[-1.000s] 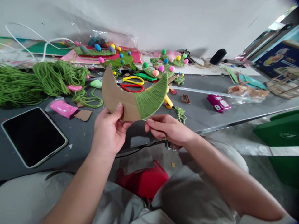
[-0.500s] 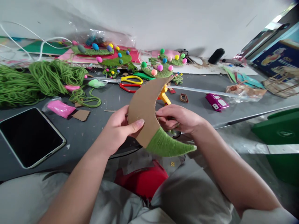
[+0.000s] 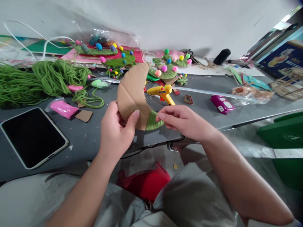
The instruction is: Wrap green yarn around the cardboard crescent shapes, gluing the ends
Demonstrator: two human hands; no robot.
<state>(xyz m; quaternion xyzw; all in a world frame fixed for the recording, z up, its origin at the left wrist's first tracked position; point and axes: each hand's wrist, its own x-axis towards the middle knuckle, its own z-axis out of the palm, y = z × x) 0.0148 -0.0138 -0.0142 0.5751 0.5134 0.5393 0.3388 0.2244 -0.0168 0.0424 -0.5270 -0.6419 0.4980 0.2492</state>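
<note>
Left of the yellow glue gun, we grasp the cardboard crescent in our left hand, thumb on its bare face, fingers behind. Its end wrapped in green yarn sits on our side of the glue gun, where our right hand meets it, fingers curled; we cannot tell whether they pinch a strand. The table ends nearer us than the glue gun, with room reaching rightward toward a purple pack.
</note>
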